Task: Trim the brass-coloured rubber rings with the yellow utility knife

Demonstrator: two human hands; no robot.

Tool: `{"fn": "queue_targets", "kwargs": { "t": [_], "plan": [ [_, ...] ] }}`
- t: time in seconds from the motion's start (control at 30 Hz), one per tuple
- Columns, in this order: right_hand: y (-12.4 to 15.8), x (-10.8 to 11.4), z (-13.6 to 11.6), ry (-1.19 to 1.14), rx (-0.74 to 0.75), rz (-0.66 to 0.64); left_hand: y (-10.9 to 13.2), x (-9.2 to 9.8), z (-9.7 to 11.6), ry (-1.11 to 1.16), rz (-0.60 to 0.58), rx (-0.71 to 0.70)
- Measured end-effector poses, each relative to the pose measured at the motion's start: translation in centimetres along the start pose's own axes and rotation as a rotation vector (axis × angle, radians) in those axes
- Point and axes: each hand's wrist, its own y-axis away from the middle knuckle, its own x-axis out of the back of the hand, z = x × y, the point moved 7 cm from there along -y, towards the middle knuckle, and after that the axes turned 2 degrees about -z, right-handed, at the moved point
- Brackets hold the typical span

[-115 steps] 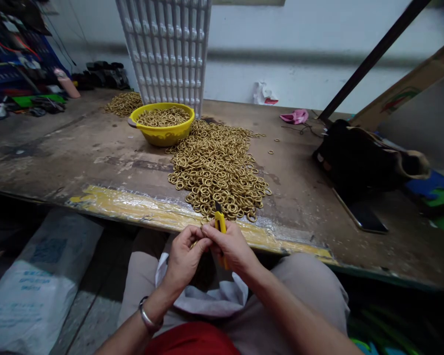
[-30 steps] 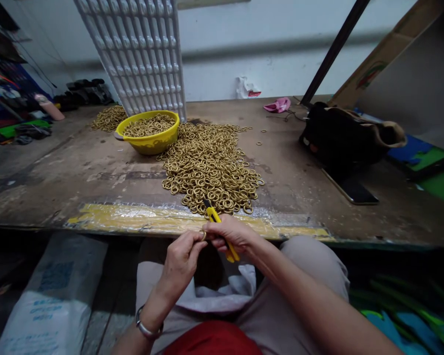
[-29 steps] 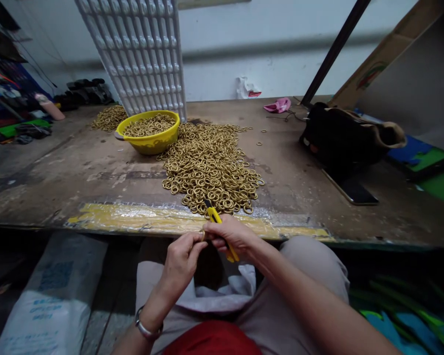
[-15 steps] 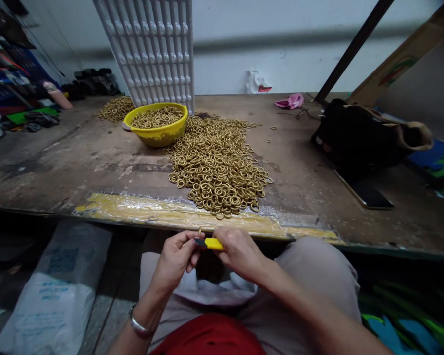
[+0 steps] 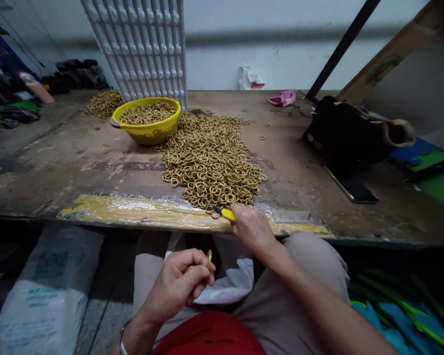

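My left hand (image 5: 183, 278) is closed over my lap, a brass-coloured ring (image 5: 209, 259) pinched upright at its fingertips. At the near side of the table, my right hand (image 5: 249, 227) grips a utility knife (image 5: 228, 214) with a yellow handle and a dark blade. The blade tip points left and meets the front edge of a large pile of brass-coloured rings (image 5: 214, 162); whether it touches a ring I cannot tell. Below my hands a white plastic bag (image 5: 229, 283) lies open between my legs, its inside dark.
A yellow basin (image 5: 151, 134) full of rings stands left of the pile, with a smaller ring heap (image 5: 103, 103) behind it. A ribbed plastic panel (image 5: 144, 54) leans upright at the back. On the right lie a phone (image 5: 351, 185) and a black bag (image 5: 340, 133).
My right hand has moved up and away with the knife to the pile's front edge. The left hand has dropped toward my lap, still with a ring. The view has shifted slightly right.
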Motion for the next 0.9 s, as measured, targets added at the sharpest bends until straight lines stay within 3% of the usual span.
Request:
{"fn": "queue_targets", "kwargs": {
  "t": [0.1, 0.23, 0.33, 0.43, 0.53, 0.63, 0.73, 0.8, 0.9],
  "plan": [
    [-0.4, -0.1, -0.2, -0.036, 0.060, 0.044, -0.4, -0.2, -0.9, 0.150, -0.021, 0.029],
    [-1.2, -2.0, -1.7, 0.025, 0.104, -0.008, -1.7, 0.9, -2.2, 0.254, 0.025, -0.012],
    [-1.8, -2.8, -2.0, 0.040, 0.094, -0.031, -2.6, 1.3, -2.8, 0.364, -0.020, -0.046],
    [-2.2, -2.6, -1.6, -0.088, 0.083, 0.004, -3.6, 1.5, -3.3, 0.394, -0.033, -0.006],
    [-2.3, -1.9, -0.4, -0.382, 0.013, 0.047, -4.5, 2.2, -3.5, 0.232, 0.106, 0.008],
    [-2.3, -2.9, 0.2, -0.874, -0.102, -0.132, -5.0, 2.6, -2.5, -0.058, 0.275, -0.080],
    [-1.7, -4.7, -0.7, -1.412, -0.220, -0.431, -4.9, 1.8, -1.1, -0.273, 0.317, -0.251],
    [-1.1, -5.3, -1.4, -1.615, -0.273, -0.558, -4.6, 1.4, -0.6, -0.379, 0.311, -0.303],
    [-0.6, -5.9, -2.0, -1.717, -0.315, -0.639, -4.1, 1.2, -0.2, -0.451, 0.304, -0.337]
  ]
}}
